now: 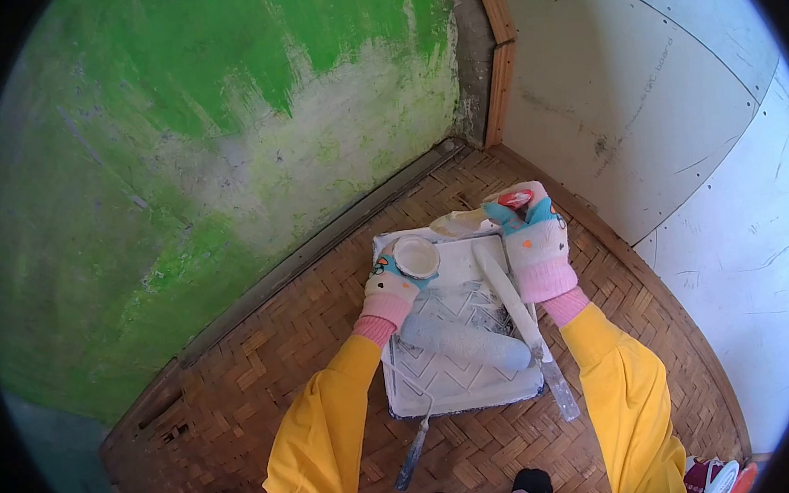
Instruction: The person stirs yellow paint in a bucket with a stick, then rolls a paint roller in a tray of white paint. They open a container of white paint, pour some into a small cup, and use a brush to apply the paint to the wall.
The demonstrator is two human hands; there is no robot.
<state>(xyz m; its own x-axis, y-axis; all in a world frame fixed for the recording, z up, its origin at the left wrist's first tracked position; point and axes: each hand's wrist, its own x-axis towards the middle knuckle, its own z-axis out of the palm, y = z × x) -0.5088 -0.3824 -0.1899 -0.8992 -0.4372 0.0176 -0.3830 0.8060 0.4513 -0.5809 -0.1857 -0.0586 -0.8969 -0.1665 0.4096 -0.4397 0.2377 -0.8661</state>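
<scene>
My left hand [392,283], in a white, pink and blue patterned glove, is closed around a small round tub [416,258] with white inside, over the paint tray's upper left corner. At the tray's upper right, my right hand [539,247], in a matching glove, has its fingers closed on a small red object [515,199] whose kind I cannot tell. A pale beige, limp-looking piece [461,223] lies beside those fingers, along the far rim. Below the hands, a paint roller [464,342] rests across the white-smeared paint tray [462,398]. A long white-coated tool [506,289] slants over its right side.
The roller's handle [412,458] sticks out over the woven bamboo floor [316,287]. A partly green-painted wall [224,121] stands left, pale boards [620,97] right, with a wooden strip [500,77] at the corner. Dark-covered feet [533,484] show below. Red and white items [720,478] sit bottom right.
</scene>
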